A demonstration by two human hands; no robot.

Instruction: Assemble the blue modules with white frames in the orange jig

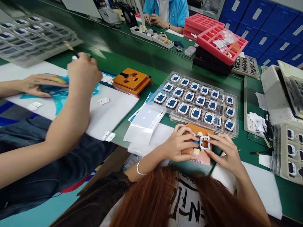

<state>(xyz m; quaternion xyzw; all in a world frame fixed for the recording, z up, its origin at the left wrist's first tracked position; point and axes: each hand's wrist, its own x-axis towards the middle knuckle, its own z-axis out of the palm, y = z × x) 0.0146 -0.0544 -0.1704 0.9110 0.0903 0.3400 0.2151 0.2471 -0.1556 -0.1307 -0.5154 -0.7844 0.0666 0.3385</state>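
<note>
In front of me a small orange fixture block (201,159) lies near the table's edge. A white square frame with an open middle (204,143) is at its upper face. My left hand (178,143) grips the block's left side, its fingers lying across the top towards the frame. With its fingertips, my right hand (223,148) holds the frame's right edge. A blue piece (196,143) shows beside the left fingertips, and a yellow patch (196,151) is on the block. Just beyond, a clear tray (182,111) holds several white frames with blue centres.
To the left, a co-worker's hands (81,71) work with blue film (59,104) and a brush-like tool. Near them stands an orange fixture (131,80). White sheets (143,124) lie beside my tray. Red trays (221,41) are stacked behind, and part trays (286,157) stand at right.
</note>
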